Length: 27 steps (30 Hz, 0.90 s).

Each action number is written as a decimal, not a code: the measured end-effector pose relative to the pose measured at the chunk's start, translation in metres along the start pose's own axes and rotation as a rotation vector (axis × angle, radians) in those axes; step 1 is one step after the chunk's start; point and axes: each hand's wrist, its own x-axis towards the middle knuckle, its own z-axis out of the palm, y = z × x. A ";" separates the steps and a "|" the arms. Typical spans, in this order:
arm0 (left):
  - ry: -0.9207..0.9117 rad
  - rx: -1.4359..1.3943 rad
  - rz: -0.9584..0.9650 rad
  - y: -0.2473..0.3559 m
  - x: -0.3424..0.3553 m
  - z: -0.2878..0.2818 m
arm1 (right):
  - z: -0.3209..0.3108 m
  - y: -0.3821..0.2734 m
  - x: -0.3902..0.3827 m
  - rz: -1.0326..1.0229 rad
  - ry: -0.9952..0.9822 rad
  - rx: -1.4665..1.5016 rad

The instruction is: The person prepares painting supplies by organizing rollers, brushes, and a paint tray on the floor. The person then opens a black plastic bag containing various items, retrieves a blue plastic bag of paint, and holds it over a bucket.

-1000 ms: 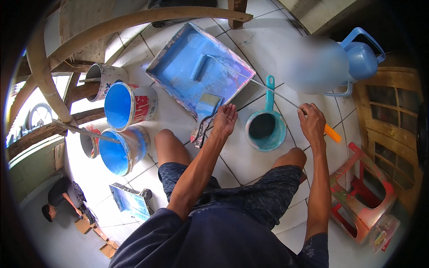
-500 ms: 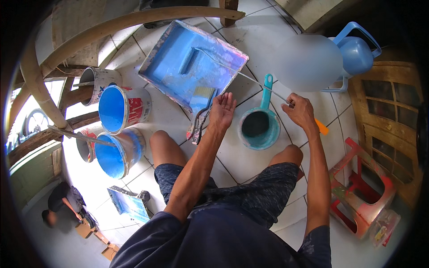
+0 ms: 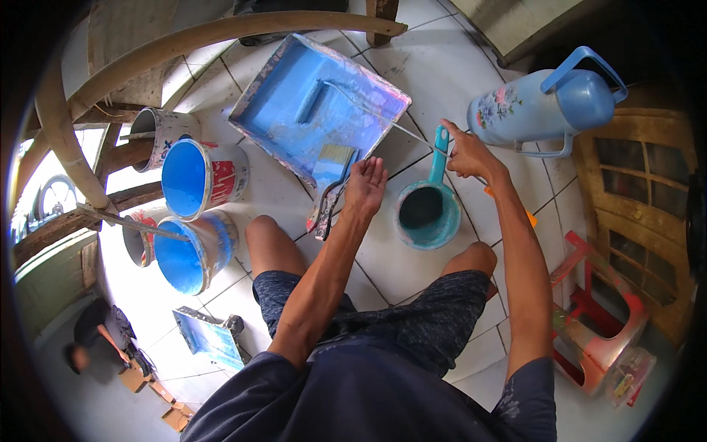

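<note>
My left hand [image 3: 364,186] is palm up and empty, its fingers loosely bent and apart, beside the tray's near edge. A flat paintbrush [image 3: 331,168] with pale bristles lies at that edge. My right hand [image 3: 473,158] has its index finger stretched toward the tip of the turquoise dipper's handle [image 3: 440,151]; its other fingers are bent. The dipper [image 3: 448,221] holds dark liquid. A blue paint roller [image 3: 311,102] lies in the paint tray [image 3: 259,79]. Its metal rod crosses the dipper handle and passes under my right hand, toward an orange grip [image 3: 532,219] partly hidden by my forearm.
Blue-coated paint buckets [image 3: 221,184] stand at left, and a small blue tray [image 3: 210,339] lies nearer me. A flowered blue flask [image 3: 526,107] lies far right. A red stool [image 3: 600,324] is near right. A curved wooden piece [image 3: 243,28] arches far left. Another person [image 3: 103,331] is lower left.
My right hand has shifted left and away from me along the rod, its index finger now stretched beside the dipper handle. My left hand, the roller and the dipper stay nearly in place.
</note>
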 end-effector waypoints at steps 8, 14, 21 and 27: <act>-0.042 -0.017 -0.001 0.000 -0.003 -0.001 | -0.010 0.001 0.020 -0.044 0.095 -0.097; -0.022 -0.014 -0.012 -0.004 -0.004 0.003 | -0.006 0.031 0.027 -0.149 0.160 -0.090; -0.031 -0.001 -0.009 0.000 -0.001 -0.002 | -0.012 0.026 0.018 0.014 -0.032 0.299; -0.025 0.013 -0.004 -0.004 0.000 -0.002 | -0.011 0.051 0.020 0.121 -0.097 0.558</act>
